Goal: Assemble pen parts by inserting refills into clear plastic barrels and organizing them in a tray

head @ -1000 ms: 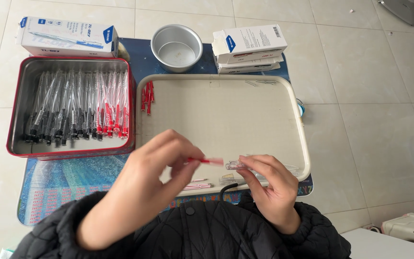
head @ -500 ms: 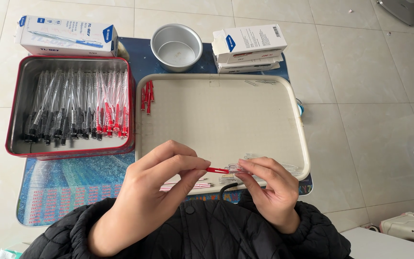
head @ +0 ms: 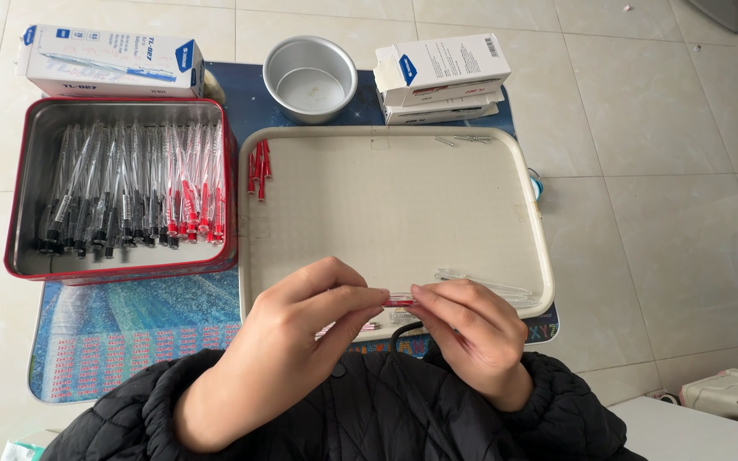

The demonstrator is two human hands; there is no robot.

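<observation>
hands (head: 399, 329) now closer on red pen (head: 400, 301)

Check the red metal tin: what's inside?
The red metal tin holds rows of clear-barrelled pens, black-tipped at left, red-tipped at right. Anything beneath them is covered.

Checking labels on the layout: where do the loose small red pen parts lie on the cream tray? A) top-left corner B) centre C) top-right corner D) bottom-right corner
A: the small red pen parts lie in a cluster at the top-left corner of the cream rectangular plastic tray, next to the red-rimmed metal tin of pens; the tray's centre is bare.
</observation>
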